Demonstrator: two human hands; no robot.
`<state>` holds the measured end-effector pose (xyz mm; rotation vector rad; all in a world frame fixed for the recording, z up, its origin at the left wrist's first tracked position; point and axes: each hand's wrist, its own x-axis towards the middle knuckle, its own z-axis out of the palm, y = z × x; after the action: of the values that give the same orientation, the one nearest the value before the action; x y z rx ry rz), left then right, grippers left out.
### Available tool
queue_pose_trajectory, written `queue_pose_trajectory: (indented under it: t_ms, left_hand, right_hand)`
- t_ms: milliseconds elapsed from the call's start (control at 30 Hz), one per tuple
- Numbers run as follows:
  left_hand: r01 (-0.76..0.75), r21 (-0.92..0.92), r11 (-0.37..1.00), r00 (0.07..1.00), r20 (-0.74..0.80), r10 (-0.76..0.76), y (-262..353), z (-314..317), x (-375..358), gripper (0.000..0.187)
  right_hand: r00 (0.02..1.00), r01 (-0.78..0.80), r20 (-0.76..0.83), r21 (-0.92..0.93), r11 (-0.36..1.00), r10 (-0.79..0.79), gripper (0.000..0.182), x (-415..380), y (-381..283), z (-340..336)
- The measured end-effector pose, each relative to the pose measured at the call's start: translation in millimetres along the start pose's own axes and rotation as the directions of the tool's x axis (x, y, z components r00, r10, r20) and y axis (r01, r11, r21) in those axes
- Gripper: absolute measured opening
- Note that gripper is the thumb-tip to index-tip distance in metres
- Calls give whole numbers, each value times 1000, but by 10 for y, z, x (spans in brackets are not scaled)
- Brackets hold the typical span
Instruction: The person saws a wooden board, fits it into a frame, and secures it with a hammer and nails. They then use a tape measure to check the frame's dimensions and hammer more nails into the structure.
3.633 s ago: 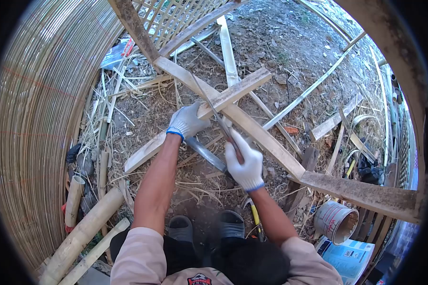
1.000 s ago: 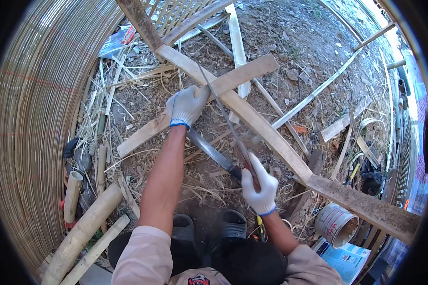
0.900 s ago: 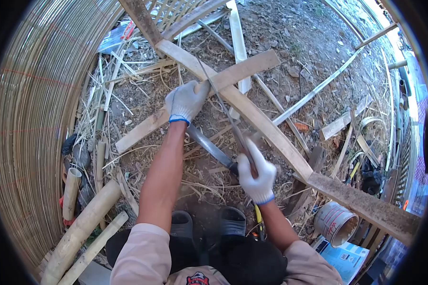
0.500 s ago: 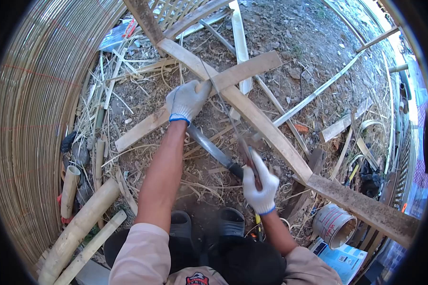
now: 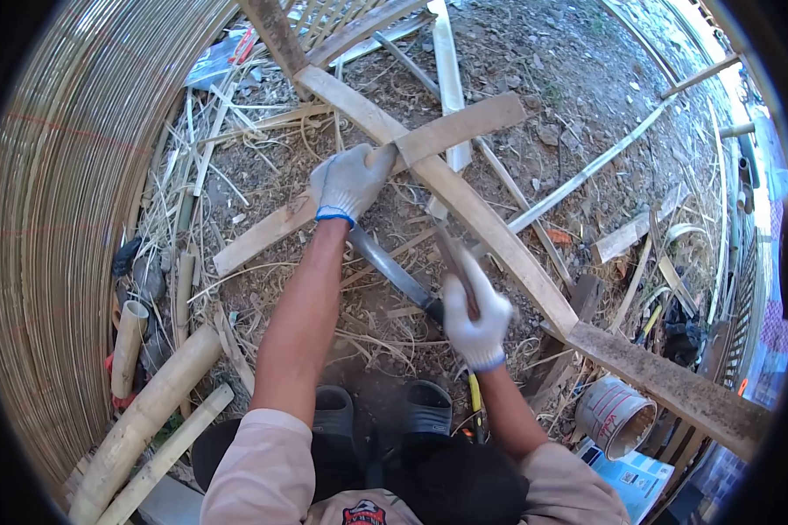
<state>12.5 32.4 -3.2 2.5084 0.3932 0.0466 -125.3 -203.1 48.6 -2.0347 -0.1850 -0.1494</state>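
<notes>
My gloved left hand (image 5: 350,182) is wrapped round a flat wooden plank (image 5: 466,128), which lies slantwise across a long wooden beam (image 5: 490,232). My gloved right hand (image 5: 477,319), lower and to the right, grips the wooden handle of a handsaw (image 5: 454,261). Its thin blade is seen edge-on and smeared by motion, pointing up toward the plank just right of my left fingers. A dark line marks the plank's upper face there. Under my left wrist, a curved machete (image 5: 390,273) lies with its black handle close to my right hand.
A slatted bamboo screen (image 5: 70,219) stands at the left, with thick bamboo poles (image 5: 149,424) before it. Shavings and strips litter the ground. At the lower right are a round tin (image 5: 617,418) and a dark beam (image 5: 665,376). My sandals (image 5: 429,407) are just below the work.
My right hand has shifted slightly down and left with the handsaw, whose blade showed clearly across the plank before. My left hand keeps its hold on the plank; the view has shifted a little.
</notes>
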Motion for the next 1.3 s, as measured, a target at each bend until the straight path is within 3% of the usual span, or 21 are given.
queue_pose_trajectory:
  t_ms: [67, 133, 300, 333, 400, 433, 500, 600, 733, 833, 900, 967, 1067, 1200, 1300]
  left_hand:
    - [33, 20, 999, 999, 37, -33, 44, -36, -16, 67]
    - [39, 19, 999, 998, 42, -39, 17, -39, -18, 66]
    - [20, 30, 999, 998, 57, -22, 30, -64, 2, 66]
    - [19, 24, 1000, 999, 44, -21, 16, -81, 22, 66]
    - [15, 11, 1000, 999, 42, -15, 36, -70, -20, 66]
    - [33, 19, 999, 998, 58, -34, 47, -74, -20, 67]
    - [32, 31, 999, 998, 61, -34, 10, -13, -14, 68]
    - [33, 61, 998, 996, 82, -38, -63, 18, 50, 67]
    - [1, 25, 1000, 998, 60, -3, -83, 53, 78, 66]
    - [-2, 38, 999, 1000, 28, 0, -123, 50, 46, 66]
    - [6, 31, 1000, 1000, 5, -6, -61, 39, 32, 67]
    - [0, 31, 1000, 1000, 29, 0, -17, 10, 47, 67]
    - [1, 51, 999, 999, 33, -3, -54, 18, 48, 66]
    - [4, 13, 1000, 1000, 22, -5, -32, -3, 70, 67]
    - [17, 21, 1000, 999, 30, -18, -14, -17, 15, 66]
  right_hand:
    - [995, 90, -28, -20, 996, -91, 45, 400, -1, 314]
    - [998, 59, -32, 15, 998, -58, 45, 494, -13, 398]
    - [992, 124, 7, -123, 985, -124, 47, -326, 142, -182]
    - [999, 45, 28, -106, 993, -42, 47, -436, 122, -248]
    - [996, 87, -27, -59, 995, -88, 47, -281, 191, -87]
    - [1000, 0, -1, -12, 1000, 0, 47, -64, 94, 28]
    - [992, 120, -30, -17, 993, -120, 44, 364, 50, 323]
    - [999, 41, 17, -21, 999, -40, 44, 476, -6, 349]
    - [993, 107, -39, -50, 993, -109, 46, -224, 186, -89]
    - [996, 93, 19, -115, 989, -91, 46, -309, 107, -223]
    - [996, 81, -37, -8, 997, -81, 45, 73, 76, 52]
    - [994, 108, -15, -28, 994, -108, 44, 542, 70, 395]
    - [989, 137, -58, 24, 990, -136, 44, 558, 111, 465]
    - [1000, -16, 17, -58, 998, 17, 47, -308, 122, -193]
    - [1000, -1, -29, -18, 1000, 0, 45, -347, 110, -164]
